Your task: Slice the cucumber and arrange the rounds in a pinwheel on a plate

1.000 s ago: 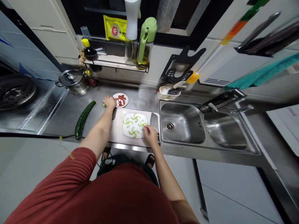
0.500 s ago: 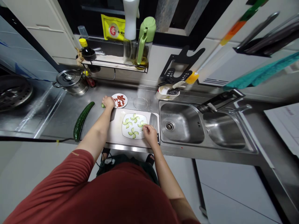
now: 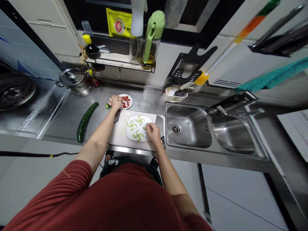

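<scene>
The white plate [image 3: 138, 127] lay near the middle of the frame, on a pale cutting board [image 3: 117, 136]. Green slices [image 3: 138, 135] were set out on it in small pinwheels, one of them partly hidden by the right hand [image 3: 153, 131]. That hand was over the plate's right side, its thumb and fingertips drawn close together in a pinch; whether a slice was caught between them could not be told.

The left hand [image 3: 115, 102] was left of centre and a little higher, at the left edge of a small plate [image 3: 130, 105] of red bits [image 3: 125, 102]. Its fingers were bent, but how tightly they were closed, or on what, could not be told. A cucumber end [image 3: 107, 106] lay just beside it, to the left.

A knife [image 3: 159, 122] rested along the board's right edge, its blade partly hidden by the right hand. A whole cucumber [image 3: 87, 122] lay slanted on the counter [image 3: 64, 123] at left, near a lidded pot [image 3: 80, 88]. A double sink [image 3: 190, 125] filled the right of the counter.
</scene>
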Motion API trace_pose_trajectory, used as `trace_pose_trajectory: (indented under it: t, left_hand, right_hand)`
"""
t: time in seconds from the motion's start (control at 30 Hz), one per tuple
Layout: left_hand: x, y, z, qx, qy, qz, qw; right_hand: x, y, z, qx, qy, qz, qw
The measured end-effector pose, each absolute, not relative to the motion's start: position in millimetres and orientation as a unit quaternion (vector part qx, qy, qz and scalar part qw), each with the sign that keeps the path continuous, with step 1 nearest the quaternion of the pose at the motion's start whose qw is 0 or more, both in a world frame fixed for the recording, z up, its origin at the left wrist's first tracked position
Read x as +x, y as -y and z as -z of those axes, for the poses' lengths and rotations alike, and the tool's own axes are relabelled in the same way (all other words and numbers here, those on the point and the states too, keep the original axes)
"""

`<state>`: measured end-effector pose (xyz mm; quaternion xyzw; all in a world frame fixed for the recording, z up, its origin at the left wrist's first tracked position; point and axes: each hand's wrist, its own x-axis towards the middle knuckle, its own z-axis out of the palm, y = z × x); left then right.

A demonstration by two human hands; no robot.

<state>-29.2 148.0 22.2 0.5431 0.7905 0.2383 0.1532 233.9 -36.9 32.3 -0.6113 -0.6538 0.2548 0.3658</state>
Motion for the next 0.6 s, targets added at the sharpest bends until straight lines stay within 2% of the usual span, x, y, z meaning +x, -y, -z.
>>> trace_pose_trajectory:
  t: [0.2,0.37,0.6]
  left_hand:
    - [-29,-140,-23,0.597,-0.778,-0.169,0.102]
    - [-37,-127,-17,0.651,-0.747,-0.084,0.108]
    - [-41,-118,-22,0.670,-0.738,-0.055,0.053]
  right_hand:
    - [232,27,-37,-0.603,0.661,-0.249,0.371]
    - [230,27,-34,-0.606,0.661,-0.251,0.365]
    - [230,29,-31,-0.605,0.659,-0.255,0.367]
